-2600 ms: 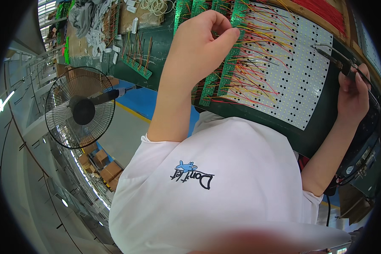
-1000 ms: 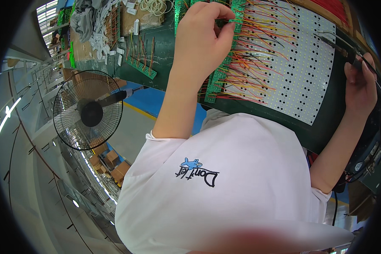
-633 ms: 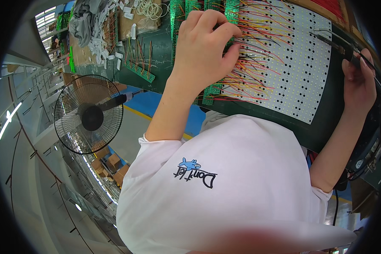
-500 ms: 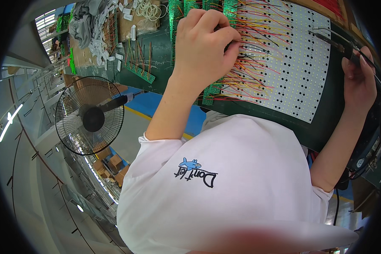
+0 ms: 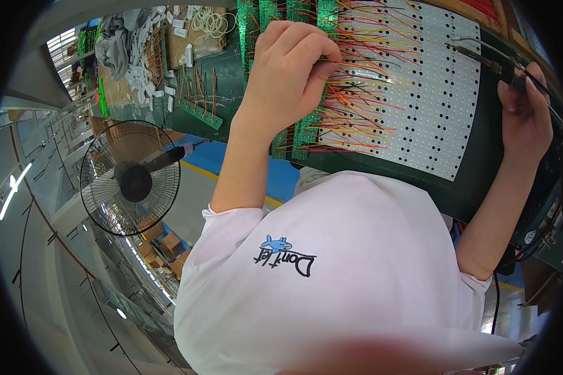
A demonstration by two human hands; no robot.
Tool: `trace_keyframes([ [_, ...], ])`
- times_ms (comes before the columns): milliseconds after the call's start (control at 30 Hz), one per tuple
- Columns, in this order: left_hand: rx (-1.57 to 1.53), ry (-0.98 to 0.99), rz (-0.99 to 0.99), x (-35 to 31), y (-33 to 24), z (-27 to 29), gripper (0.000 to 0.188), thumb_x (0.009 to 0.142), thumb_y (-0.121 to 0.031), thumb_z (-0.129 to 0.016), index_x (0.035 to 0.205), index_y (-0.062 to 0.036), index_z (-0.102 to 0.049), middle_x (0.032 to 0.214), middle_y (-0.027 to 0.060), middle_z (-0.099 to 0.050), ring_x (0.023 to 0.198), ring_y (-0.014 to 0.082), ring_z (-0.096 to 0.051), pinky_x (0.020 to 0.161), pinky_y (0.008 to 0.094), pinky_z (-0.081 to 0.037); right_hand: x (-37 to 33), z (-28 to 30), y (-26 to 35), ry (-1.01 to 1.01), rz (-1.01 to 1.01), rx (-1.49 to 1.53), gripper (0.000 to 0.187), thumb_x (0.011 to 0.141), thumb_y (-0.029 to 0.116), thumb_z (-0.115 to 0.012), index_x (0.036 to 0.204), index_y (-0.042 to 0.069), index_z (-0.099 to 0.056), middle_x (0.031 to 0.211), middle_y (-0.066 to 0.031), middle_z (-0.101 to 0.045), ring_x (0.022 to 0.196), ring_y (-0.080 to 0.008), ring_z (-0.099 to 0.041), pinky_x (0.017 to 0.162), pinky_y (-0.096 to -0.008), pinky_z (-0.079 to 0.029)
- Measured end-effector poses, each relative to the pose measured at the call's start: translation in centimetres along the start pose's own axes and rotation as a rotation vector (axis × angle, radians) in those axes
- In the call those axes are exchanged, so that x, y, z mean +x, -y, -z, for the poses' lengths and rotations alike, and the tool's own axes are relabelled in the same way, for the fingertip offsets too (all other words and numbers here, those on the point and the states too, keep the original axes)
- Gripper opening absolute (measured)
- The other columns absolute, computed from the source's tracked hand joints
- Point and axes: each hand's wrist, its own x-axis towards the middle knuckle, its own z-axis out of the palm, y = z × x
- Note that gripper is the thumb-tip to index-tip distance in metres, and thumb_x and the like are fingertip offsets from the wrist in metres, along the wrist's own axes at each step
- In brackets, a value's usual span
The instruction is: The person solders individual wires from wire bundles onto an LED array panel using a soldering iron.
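My left hand [image 5: 288, 81] is closed in a pinch over the green circuit boards [image 5: 305, 128], at the wire ends near the white board's left edge. Thin red, yellow and black wires [image 5: 363, 100] fan out from there to the right, and one seems to be between thumb and forefinger. They lie across a white panel [image 5: 441, 94] dotted with rows of small yellowish LEDs and black spots. At the right, my right hand [image 5: 527, 119] grips a soldering iron [image 5: 491, 62], its tip pointing left above the panel's upper right. A thin curved metal tube runs beside the iron.
The green work mat [image 5: 413, 172] carries a loose green strip with wires [image 5: 200, 114] on the left. Beyond it lie white connectors [image 5: 189, 55], pale rings of tubing [image 5: 214, 22] and grey cloth [image 5: 114, 47]. A black fan [image 5: 134, 181] stands left of the table.
The whole view has shifted slightly. My left hand has moved a little left against the panel, and the gap between its thumb and forefinger has narrowed. The right hand still holds the iron.
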Motion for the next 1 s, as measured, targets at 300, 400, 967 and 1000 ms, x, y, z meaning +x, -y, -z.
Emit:
trace_keyframes([
  [300, -0.040, 0.065, -0.031, 1.2, -2.3, -0.1, 0.019, 0.077, 0.000, -0.072, 0.090, -0.0137, -0.070, 0.084, -0.0017, -0.070, 0.089, 0.0212, -0.063, 0.087, 0.0361, -0.043, 0.1, -0.3, 0.5, 0.097, -0.039, -0.026, 0.015, 0.092, 0.011, -0.060, 0.099, -0.002, -0.062, 0.090, -0.0061, -0.062, 0.067, -0.0115, -0.049, 0.060, -0.0269, -0.034],
  [400, -0.131, 0.016, -0.107, 1.7, -2.8, -1.2, 0.019, 0.078, 0.001, -0.071, 0.090, -0.0134, -0.071, 0.086, 0.0000, -0.071, 0.087, 0.0224, -0.065, 0.083, 0.0374, -0.047, -0.2, -1.0, 0.4, 0.068, -0.028, -0.040, 0.016, 0.091, 0.011, -0.061, 0.099, -0.002, -0.062, 0.089, -0.0066, -0.061, 0.065, -0.0113, -0.046, 0.060, -0.0264, -0.034],
  [967, -0.180, -0.060, 0.073, 2.6, -3.9, -6.0, 0.012, 0.082, -0.006, -0.074, 0.093, -0.0115, -0.071, 0.089, 0.0051, -0.074, 0.074, 0.0254, -0.070, 0.064, 0.0339, -0.057, -1.9, -5.5, -0.4, 0.065, 0.053, -0.541, 0.021, 0.081, 0.011, -0.071, 0.080, 0.003, -0.052, 0.074, -0.0034, -0.051, 0.066, -0.0096, -0.049, 0.058, -0.0227, -0.042],
  [1000, -0.189, -0.065, 0.082, 2.5, -4.0, -6.0, 0.012, 0.082, -0.006, -0.074, 0.093, -0.0115, -0.071, 0.089, 0.0051, -0.074, 0.074, 0.0254, -0.070, 0.064, 0.0339, -0.057, -1.9, -5.2, -0.4, 0.069, 0.045, -0.550, 0.021, 0.081, 0.011, -0.071, 0.080, 0.003, -0.052, 0.074, -0.0034, -0.051, 0.066, -0.0096, -0.049, 0.058, -0.0227, -0.042],
])
